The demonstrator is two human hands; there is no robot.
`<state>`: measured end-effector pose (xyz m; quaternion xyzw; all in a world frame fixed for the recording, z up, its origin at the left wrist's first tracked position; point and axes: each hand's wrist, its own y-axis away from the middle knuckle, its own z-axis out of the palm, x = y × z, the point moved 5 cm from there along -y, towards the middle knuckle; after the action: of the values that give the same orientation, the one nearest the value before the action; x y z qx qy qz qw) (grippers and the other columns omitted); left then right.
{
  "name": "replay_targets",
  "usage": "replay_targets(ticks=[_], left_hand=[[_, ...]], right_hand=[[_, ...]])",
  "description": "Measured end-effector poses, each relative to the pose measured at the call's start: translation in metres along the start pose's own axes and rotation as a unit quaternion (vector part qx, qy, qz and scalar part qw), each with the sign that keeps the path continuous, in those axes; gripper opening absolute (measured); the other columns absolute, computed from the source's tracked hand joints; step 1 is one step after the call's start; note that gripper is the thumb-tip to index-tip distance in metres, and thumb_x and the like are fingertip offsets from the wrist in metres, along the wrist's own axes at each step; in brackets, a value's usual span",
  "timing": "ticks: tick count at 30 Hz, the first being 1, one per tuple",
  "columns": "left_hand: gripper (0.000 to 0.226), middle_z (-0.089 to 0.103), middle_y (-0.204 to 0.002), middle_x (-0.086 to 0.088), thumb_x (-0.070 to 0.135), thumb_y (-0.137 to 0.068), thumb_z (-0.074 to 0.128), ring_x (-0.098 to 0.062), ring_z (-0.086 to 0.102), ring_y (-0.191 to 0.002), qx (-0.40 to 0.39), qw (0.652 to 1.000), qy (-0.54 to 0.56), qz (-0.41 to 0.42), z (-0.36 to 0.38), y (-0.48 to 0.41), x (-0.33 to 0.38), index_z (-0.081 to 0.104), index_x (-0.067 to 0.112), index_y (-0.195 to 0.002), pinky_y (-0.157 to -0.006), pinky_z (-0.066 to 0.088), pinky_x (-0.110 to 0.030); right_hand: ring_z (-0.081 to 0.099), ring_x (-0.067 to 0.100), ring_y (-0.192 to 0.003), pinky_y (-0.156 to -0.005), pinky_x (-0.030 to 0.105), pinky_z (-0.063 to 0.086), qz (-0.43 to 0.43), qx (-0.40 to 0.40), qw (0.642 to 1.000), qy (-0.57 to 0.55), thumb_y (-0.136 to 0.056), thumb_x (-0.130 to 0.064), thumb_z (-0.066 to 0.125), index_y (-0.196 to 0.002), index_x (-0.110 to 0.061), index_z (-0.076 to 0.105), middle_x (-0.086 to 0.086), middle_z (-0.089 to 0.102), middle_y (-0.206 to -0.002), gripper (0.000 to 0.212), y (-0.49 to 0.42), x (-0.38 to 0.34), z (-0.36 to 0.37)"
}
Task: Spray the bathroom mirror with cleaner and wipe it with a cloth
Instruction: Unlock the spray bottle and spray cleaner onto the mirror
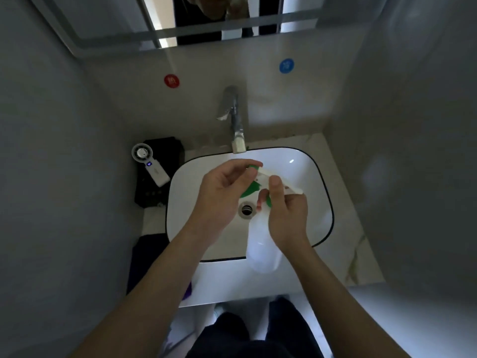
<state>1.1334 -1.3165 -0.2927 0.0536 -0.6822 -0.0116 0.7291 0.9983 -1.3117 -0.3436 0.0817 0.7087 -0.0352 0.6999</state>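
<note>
A white spray bottle [262, 250] with a green and white trigger head hangs over the sink basin [307, 177]. My right hand [285, 213] grips its neck, thumb up beside the trigger. My left hand [222, 195] pinches the green nozzle tip at the front of the head. The mirror [108, 24] runs along the top of the view, above the tap. A dark cloth [147, 257] lies on the counter at the left of the basin, partly behind my left forearm.
A chrome tap [235, 120] stands behind the basin. A small white handheld fan [151, 165] rests on a black box [160, 177] at the back left. Red [172, 80] and blue [286, 65] round stickers mark the wall. Grey walls close in on both sides.
</note>
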Motion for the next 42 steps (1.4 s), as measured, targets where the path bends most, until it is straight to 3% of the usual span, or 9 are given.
replay_targets(ticks=[3,8,16,21,24,27,32,38,42], left_hand=[[0.018,0.074,-0.077,0.007,0.0,-0.102,0.056,-0.004,0.067,-0.071,0.033,0.999,0.004,-0.012,0.009,-0.009,-0.003,0.071,0.009,-0.099,-0.066,0.051,-0.014],[0.018,0.073,-0.078,0.005,0.002,-0.101,0.057,-0.006,0.065,-0.07,0.055,0.998,-0.003,-0.026,0.016,-0.02,-0.006,0.072,0.011,-0.097,-0.067,0.052,-0.016],[0.02,0.064,-0.075,-0.006,0.014,-0.102,0.06,-0.021,0.055,-0.074,0.115,0.992,-0.004,-0.041,-0.005,-0.02,-0.024,0.072,0.014,-0.085,-0.07,0.047,-0.03],[0.024,0.068,-0.084,-0.009,0.023,-0.105,0.055,-0.019,0.061,-0.078,0.071,0.996,0.011,-0.06,-0.009,-0.023,-0.023,0.075,0.012,-0.097,-0.078,0.05,-0.033],[0.032,0.07,-0.085,-0.001,0.022,-0.109,0.045,-0.016,0.068,-0.083,0.015,0.997,0.048,-0.066,-0.015,-0.026,-0.018,0.076,0.017,-0.107,-0.082,0.055,-0.029],[0.025,0.073,-0.092,-0.008,0.012,-0.106,0.051,-0.024,0.068,-0.088,0.032,0.997,0.024,-0.061,-0.019,-0.03,-0.018,0.075,0.013,-0.106,-0.086,0.054,-0.036],[0.019,0.075,-0.086,-0.006,0.003,-0.103,0.056,-0.006,0.071,-0.07,0.049,0.998,-0.017,-0.046,-0.025,-0.043,-0.02,0.075,0.008,-0.102,-0.07,0.056,-0.017],[0.019,0.077,-0.081,-0.001,0.01,-0.104,0.057,-0.007,0.073,-0.069,0.029,0.997,-0.019,-0.061,-0.028,-0.054,-0.026,0.074,0.007,-0.097,-0.068,0.056,-0.017],[0.023,0.077,-0.087,-0.013,0.016,-0.104,0.057,-0.014,0.075,-0.072,0.037,0.997,-0.022,-0.068,-0.026,-0.057,-0.028,0.075,0.001,-0.099,-0.069,0.059,-0.02]], right_hand=[[0.058,0.004,-0.05,-0.059,0.014,0.045,-0.032,-0.007,0.999,0.009,-0.1,-0.039,0.049,-0.054,-0.007,0.062,-0.004,0.061,-0.048,0.058,-0.012,0.007,-0.003],[0.06,0.003,-0.05,-0.057,0.01,0.043,-0.061,-0.012,0.998,0.029,-0.097,-0.043,0.048,-0.051,-0.008,0.062,-0.004,0.06,-0.045,0.06,-0.031,0.013,-0.003],[0.063,0.011,-0.051,-0.056,0.031,0.052,-0.123,-0.066,0.986,0.088,-0.094,-0.057,0.041,-0.053,-0.022,0.06,0.0,0.062,-0.05,0.057,-0.038,0.014,0.008],[0.063,0.006,-0.05,-0.052,0.013,0.045,-0.102,-0.066,0.989,0.089,-0.092,-0.056,0.042,-0.059,-0.023,0.063,-0.005,0.062,-0.05,0.052,-0.042,0.017,0.01],[0.064,0.011,-0.052,-0.053,0.021,0.05,-0.081,-0.057,0.99,0.101,-0.088,-0.067,0.038,-0.062,-0.016,0.067,0.002,0.065,-0.054,0.065,-0.048,0.02,0.013],[0.064,0.015,-0.052,-0.057,0.027,0.052,-0.068,-0.048,0.99,0.113,-0.086,-0.07,0.035,-0.058,-0.014,0.066,0.004,0.065,-0.053,0.07,-0.049,0.022,0.02],[0.066,0.017,-0.054,-0.062,0.036,0.056,-0.041,-0.029,0.99,0.135,-0.084,-0.073,0.034,-0.057,-0.012,0.066,0.004,0.066,-0.053,0.074,-0.05,0.023,0.023],[0.064,0.013,-0.053,-0.057,0.029,0.052,-0.035,-0.013,0.987,0.159,-0.087,-0.069,0.034,-0.057,-0.015,0.065,0.001,0.065,-0.052,0.07,-0.049,0.021,0.024],[0.063,0.01,-0.052,-0.056,0.026,0.05,-0.04,-0.009,0.984,0.174,-0.087,-0.071,0.03,-0.058,-0.015,0.066,0.0,0.065,-0.053,0.073,-0.048,0.022,0.025]])
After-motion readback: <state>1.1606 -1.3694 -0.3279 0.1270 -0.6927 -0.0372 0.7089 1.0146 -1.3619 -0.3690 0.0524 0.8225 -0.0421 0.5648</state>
